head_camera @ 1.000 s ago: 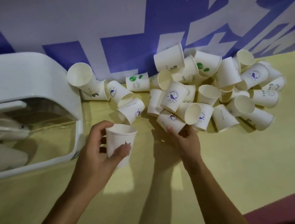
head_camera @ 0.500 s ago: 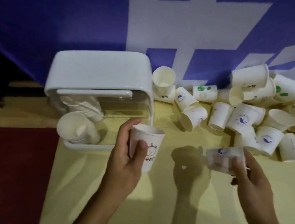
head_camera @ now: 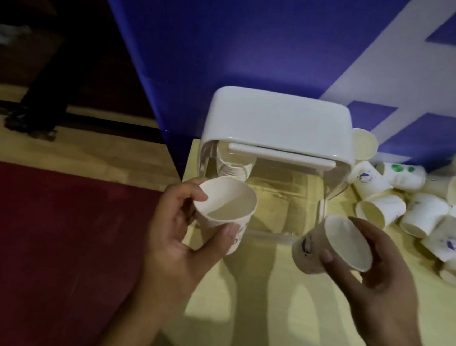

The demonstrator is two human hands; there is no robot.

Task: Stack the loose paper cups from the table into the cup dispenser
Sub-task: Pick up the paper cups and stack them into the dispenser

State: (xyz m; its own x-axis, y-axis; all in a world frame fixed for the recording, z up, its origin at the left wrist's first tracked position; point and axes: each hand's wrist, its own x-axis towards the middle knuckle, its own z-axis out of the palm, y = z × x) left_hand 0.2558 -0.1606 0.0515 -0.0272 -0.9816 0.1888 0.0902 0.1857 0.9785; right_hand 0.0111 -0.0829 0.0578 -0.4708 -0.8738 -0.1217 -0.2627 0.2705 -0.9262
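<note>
While each hand, left hand (head_camera: 177,229) and right hand (head_camera: 372,271), grips one paper cup (head_camera: 225,208), a tilted nesting could jam at the cup dispenser (head_camera: 277,127) just beyond them.

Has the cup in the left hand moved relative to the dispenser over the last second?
Yes. The cup in the left hand went from off the dispenser's right front corner leftward across its open front, now before the stacked cups inside.

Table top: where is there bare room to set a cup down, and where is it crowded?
Bare yellow table lies between the left hand and right hand, in front of the dispenser. Inside the dispenser, the floor right of the stacked cups looks open. Crowded: the loose cups heaped right of the dispenser.
</note>
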